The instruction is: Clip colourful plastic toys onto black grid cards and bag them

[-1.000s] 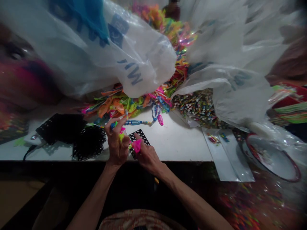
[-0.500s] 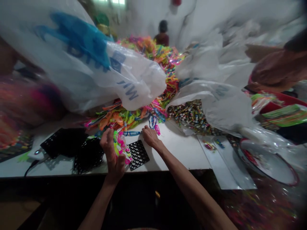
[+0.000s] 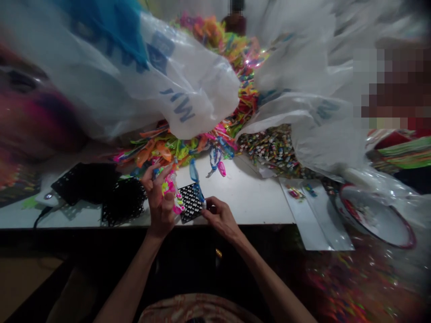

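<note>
My right grip (image 3: 220,217) pinches the lower end of one blue strand (image 3: 194,172) between thumb and fingers, over the right side of a single black lattice plate (image 3: 190,207) at the desk's near edge. My left grip (image 3: 160,202) is curled around one bundle of pink, yellow and white pieces (image 3: 171,188), just left of the plate; the pieces overlap too much for me to count.

Toward the middle of the desk (image 3: 256,202), beyond my two hands, lies one blue-and-white loop (image 3: 215,157) with one pink piece (image 3: 221,169) beside it. Farther from the near edge are one heap of bright pieces (image 3: 158,150) and, to its right, one heap of small striped pieces (image 3: 269,146), both past counting, with two printed white bags, one on the left (image 3: 208,85) and one on the right (image 3: 316,134), partly over them.

Left along the near edge I have two dark mesh piles (image 3: 123,202) and one white device (image 3: 47,198) with one cable. To the right, one pale sheet (image 3: 313,229) hangs over that edge, bearing two small coloured clusters (image 3: 296,193), beside one red-rimmed bowl (image 3: 395,229).
</note>
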`<state>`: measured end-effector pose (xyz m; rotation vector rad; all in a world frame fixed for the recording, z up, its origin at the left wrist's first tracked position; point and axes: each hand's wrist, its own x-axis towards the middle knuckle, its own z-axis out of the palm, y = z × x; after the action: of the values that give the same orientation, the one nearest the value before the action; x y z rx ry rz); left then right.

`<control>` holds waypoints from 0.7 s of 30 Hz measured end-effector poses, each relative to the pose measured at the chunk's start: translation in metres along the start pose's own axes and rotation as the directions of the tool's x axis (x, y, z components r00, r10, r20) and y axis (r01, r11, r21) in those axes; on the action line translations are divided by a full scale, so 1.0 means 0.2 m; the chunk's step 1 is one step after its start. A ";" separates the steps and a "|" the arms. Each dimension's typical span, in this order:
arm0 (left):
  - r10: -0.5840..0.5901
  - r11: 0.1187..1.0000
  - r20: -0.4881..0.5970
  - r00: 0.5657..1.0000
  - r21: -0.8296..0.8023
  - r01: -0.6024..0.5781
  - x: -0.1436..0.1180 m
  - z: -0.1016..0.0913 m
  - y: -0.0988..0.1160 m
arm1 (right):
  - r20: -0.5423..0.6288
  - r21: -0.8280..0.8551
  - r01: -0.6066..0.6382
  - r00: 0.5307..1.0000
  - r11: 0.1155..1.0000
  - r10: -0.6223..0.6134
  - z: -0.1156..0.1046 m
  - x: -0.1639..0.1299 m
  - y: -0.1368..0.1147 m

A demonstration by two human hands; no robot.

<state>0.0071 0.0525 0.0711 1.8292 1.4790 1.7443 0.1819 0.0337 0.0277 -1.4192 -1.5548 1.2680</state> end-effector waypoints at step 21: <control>-0.051 0.998 0.033 0.998 -0.039 0.052 -0.02 0.01 -0.01 | 0.236 -0.513 0.319 0.945 0.797 -0.227 0.22 -0.02 -0.04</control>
<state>0.0083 0.0512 0.0658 1.7754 1.4560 1.7007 0.1385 0.0202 0.0224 -1.3635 -2.2750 0.8049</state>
